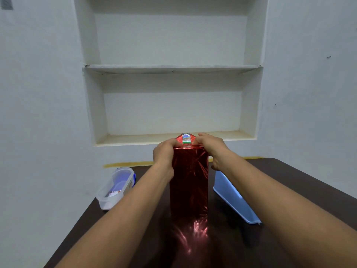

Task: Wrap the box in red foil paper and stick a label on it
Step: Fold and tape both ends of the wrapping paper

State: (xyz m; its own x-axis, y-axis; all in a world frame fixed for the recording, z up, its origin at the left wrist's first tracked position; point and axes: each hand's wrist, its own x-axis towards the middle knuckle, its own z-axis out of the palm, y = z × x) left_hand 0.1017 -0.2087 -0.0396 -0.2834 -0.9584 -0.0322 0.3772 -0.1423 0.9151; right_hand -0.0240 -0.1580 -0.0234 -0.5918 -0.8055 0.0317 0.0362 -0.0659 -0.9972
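Dark brown table (pixel 289 182) under white wall shelves: a tall box wrapped in crinkled red foil (pixel 189 180) stands upright at its middle. Left hand (pixel 164 153) and right hand (pixel 211 147) both grip its top edge, fingers curled over the foil beside a small shiny label (pixel 186 139).

The middle of the desk (pixel 289 190) is taken up by the upright red foil-wrapped box (pixel 189 182), flanked closely by both forearms. On the left, passage is narrowed by a clear plastic container (pixel 116 187) at the desk edge; on the right, by a blue tray (pixel 231 196) tilted just beside the box. Open desk surface is seen beyond the tray, toward the right edge, and in front of the box.
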